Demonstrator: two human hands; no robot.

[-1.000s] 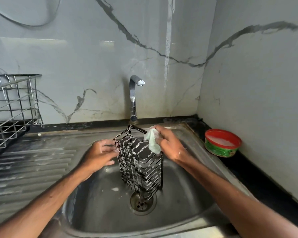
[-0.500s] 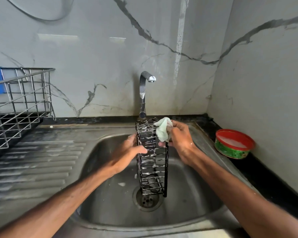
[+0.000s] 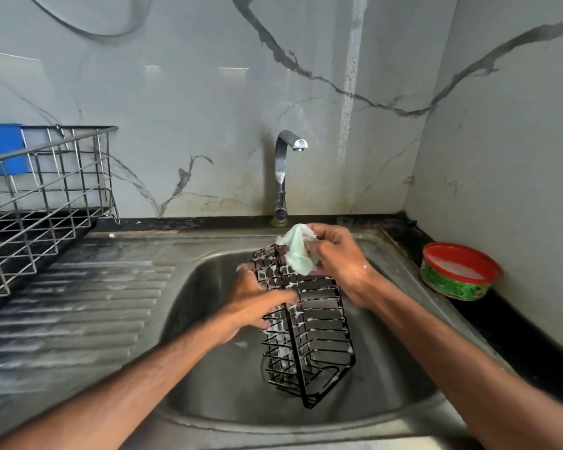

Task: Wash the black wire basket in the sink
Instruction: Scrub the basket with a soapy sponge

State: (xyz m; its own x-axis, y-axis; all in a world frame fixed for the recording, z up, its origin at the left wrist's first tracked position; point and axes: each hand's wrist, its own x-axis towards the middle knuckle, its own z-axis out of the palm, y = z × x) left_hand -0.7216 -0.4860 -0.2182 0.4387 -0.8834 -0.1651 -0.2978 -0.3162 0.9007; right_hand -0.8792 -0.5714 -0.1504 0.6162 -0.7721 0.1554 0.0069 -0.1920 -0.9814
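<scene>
The black wire basket (image 3: 309,332), soapy, leans inside the steel sink (image 3: 208,378) with its lower end towards me above the drain. My left hand (image 3: 257,303) grips its left side near the middle. My right hand (image 3: 338,258) holds a pale green cloth (image 3: 298,250) against the basket's far upper end. The tap (image 3: 283,170) stands behind the sink with no water running.
A steel dish rack (image 3: 43,206) with a blue item (image 3: 2,149) stands on the ribbed draining board (image 3: 72,303) at the left. A red-rimmed green tub (image 3: 459,271) with white soap sits on the black counter at the right, near the corner wall.
The basket has tipped from upright, its lower end swinging towards me. My left hand shifted lower on its side. My right hand stays with the cloth at the top.
</scene>
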